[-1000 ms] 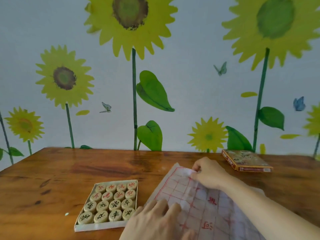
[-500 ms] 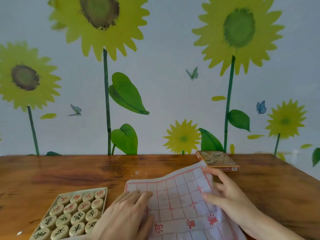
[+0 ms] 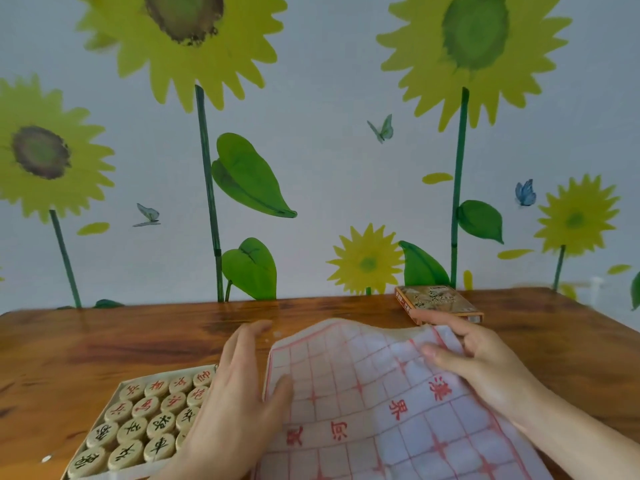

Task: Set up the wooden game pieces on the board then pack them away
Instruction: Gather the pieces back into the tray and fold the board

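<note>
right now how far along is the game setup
Early. Done: the box lid is off and set aside, and the board sheet is out on the table. In hand: the left hand and right hand are spreading the rumpled sheet. Left: all visible wooden pieces sit in their tray; none placed, then packing.

A glossy brown wooden desk (image 3: 104,344) stands against a pale wall (image 3: 311,188) painted with yellow sunflowers (image 3: 187,39), green leaves (image 3: 247,178) and small butterflies (image 3: 382,129). A small pale speck, possibly a crumb (image 3: 46,458), lies near the desk's left edge.
</note>
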